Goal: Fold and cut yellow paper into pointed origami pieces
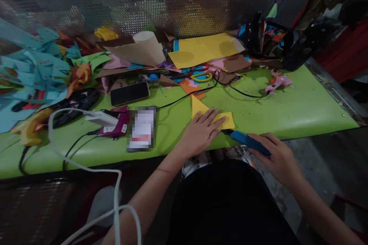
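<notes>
My left hand [201, 134] lies flat with fingers spread on a folded piece of yellow paper [228, 120], pressing it to the green tabletop near the front edge. One pointed corner of the paper sticks out beyond my fingers, and another part shows to their right. My right hand [277, 155] is closed around the blue handle of what looks like a utility knife [248, 142]. Its dark tip points left, close to the paper's lower edge beside my left hand; whether it touches the paper I cannot tell.
Left of my hands lie a lit phone [142, 128], a dark phone [130, 93] and a purple power adapter [115, 124] with cables. Behind are scissors [201, 76], yellow sheets [204, 49] and paper scraps. A pink glue gun [278, 82] rests at right. A white cable [117, 191] hangs in front.
</notes>
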Motion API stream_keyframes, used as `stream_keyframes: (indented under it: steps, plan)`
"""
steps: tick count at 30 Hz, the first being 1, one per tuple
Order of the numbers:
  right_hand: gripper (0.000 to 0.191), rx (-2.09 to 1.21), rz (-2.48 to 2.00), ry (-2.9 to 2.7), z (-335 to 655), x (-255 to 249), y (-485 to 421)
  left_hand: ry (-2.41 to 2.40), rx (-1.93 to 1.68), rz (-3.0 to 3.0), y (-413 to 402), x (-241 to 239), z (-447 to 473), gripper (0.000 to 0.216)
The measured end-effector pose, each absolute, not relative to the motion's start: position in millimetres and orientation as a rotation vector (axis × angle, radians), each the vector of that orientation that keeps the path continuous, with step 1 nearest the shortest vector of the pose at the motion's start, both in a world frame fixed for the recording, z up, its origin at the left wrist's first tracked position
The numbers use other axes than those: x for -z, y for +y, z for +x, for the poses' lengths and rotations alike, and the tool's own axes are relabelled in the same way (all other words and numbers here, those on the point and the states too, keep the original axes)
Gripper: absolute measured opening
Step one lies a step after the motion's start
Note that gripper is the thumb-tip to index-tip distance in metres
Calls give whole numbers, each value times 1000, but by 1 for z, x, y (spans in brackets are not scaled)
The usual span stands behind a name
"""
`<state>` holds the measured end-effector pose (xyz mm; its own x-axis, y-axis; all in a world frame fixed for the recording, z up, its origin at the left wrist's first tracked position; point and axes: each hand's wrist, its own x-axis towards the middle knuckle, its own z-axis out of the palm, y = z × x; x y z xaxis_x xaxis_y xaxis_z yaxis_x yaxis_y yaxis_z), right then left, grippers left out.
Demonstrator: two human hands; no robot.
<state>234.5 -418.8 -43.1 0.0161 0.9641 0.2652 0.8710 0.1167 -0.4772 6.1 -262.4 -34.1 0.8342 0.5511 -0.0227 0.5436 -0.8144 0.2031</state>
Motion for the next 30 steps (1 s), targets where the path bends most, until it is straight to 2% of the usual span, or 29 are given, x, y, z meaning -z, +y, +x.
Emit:
stream_keyframes:
  steps: [14,30]
  plan:
    - [31,-281,-1787,-1905,226,42,-412,927,-105,2654,-257,30,10,48]
    - [31,-338,-1787,-1917,208,39,-407,940,37,2833,-242,40,-6,48]
